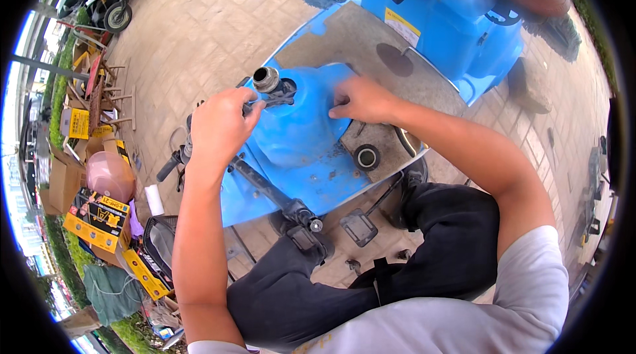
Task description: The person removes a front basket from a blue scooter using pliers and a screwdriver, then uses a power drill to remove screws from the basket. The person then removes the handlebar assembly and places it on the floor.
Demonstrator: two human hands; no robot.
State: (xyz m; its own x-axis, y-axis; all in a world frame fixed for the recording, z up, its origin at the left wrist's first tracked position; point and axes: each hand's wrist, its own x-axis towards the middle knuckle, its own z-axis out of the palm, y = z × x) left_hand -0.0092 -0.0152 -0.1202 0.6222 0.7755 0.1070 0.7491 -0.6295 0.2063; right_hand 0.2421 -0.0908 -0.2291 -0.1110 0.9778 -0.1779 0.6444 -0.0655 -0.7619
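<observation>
In front of my knees is a blue plastic scooter cover (pixel 298 139) with an opening at its top. A metal threaded steering tube (pixel 266 78) sticks up by the opening. My left hand (pixel 225 119) is closed at the cover's left edge, beside the tube, its fingertips partly hidden. On the right, my right hand (pixel 363 99) pinches the cover's right edge; its knuckles are slightly blurred. A dark round ring (pixel 366 157) lies on the grey footboard (pixel 381 135) to the right of the cover.
A bar with mirrors (pixel 360 227) lies near my legs. A handle grip (pixel 170 166) juts out left. Ahead, another person sits beside the blue rear body (pixel 437 23). Cardboard boxes (pixel 99 218), a pink round container (pixel 110 175) and a white roll (pixel 154 200) stand at left.
</observation>
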